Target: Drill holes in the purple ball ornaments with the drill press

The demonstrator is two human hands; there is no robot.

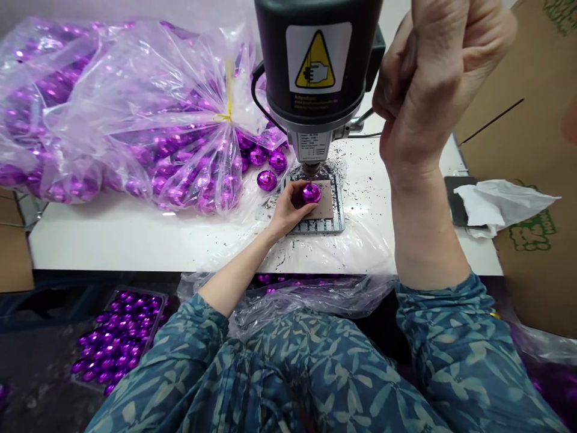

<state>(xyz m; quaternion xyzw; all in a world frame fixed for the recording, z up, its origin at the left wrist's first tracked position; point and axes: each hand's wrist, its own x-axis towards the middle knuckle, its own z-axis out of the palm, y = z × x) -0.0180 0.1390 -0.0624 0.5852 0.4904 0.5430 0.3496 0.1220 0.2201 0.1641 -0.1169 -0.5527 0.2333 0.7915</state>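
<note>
My left hand (291,207) pinches a shiny purple faceted ball (311,193) between thumb and fingers. The ball rests on a brown board (327,207) upon the slotted metal base (339,224) of a small bench drill press (318,57). Directly above the ball is the chuck (312,169), its tip at or very close to the ball's top; whether they touch I cannot tell. Raised at the upper right, my right hand (439,72) is closed in a fist around the drill press lever (366,116), whose grip is hidden by the fingers.
Clear bags (135,114) of purple balls fill the table's left side, with several loose balls (267,180) beside the base. Dark shavings dot the white table (112,240). Crumpled white paper (500,204) and a cardboard box (536,258) stand right. A tray of balls (119,337) sits lower left.
</note>
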